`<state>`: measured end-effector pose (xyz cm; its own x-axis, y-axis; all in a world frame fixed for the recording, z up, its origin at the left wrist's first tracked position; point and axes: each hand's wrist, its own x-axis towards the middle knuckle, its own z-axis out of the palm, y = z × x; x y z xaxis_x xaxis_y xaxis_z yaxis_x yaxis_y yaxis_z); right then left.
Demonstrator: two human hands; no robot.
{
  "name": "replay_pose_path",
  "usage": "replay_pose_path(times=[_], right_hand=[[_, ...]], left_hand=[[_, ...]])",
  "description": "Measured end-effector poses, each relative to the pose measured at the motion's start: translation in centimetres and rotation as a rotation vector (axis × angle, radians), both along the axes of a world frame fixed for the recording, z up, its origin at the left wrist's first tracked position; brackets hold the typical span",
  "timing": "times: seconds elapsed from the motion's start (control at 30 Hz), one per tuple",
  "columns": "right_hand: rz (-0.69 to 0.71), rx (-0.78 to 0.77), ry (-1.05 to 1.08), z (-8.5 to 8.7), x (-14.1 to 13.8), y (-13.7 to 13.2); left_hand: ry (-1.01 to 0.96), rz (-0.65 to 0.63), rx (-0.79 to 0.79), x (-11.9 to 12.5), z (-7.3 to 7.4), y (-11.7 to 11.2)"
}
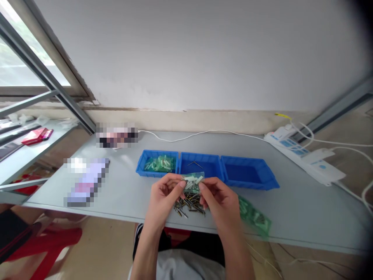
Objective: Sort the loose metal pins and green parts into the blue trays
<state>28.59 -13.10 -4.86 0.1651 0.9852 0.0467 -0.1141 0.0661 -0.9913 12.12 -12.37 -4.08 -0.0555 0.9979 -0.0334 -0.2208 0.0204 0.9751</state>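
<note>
Both hands meet over the front of the table. My left hand [167, 192] pinches the left side of a small see-through green plastic bag [194, 182] between thumb and fingers. My right hand [218, 196] grips its right side in the same way. White, stick-like pieces show inside the bag. Just below the hands lies a loose pile of thin metal bits [190, 205], dark, silver and gold in colour, partly hidden by my fingers. Beside my right wrist, near the table's front edge, is a larger green plastic bag [256, 217] with pale pieces in it.
Three blue bins stand in a row behind my hands. The left bin [140, 165] holds several small green bags; the middle bin [215, 163] has a few thin metal bits; the right bin [249, 171] is beside it. A white power strip [305, 155] with cables lies at right.
</note>
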Motion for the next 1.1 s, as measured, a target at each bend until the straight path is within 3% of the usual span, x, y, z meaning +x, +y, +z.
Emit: replay_pose_path(times=[0.2, 0.43, 0.87, 1.1], right_hand=[[-0.039, 0.023, -0.055, 0.42, 0.1, 0.28], [-0.023, -0.016, 0.016, 0.16, 0.22, 0.02], [-0.027, 0.013, 0.053, -0.13, 0.01, 0.21], [0.003, 0.022, -0.065, -0.36, 0.41, -0.08]], left_hand=[[0.091, 0.035, 0.08, -0.01, -0.01, 0.07], [0.047, -0.05, 0.028, -0.24, -0.16, -0.16], [0.039, -0.034, 0.073, -0.15, 0.1, -0.1], [0.019, -0.028, 0.008, 0.06, 0.03, -0.06]])
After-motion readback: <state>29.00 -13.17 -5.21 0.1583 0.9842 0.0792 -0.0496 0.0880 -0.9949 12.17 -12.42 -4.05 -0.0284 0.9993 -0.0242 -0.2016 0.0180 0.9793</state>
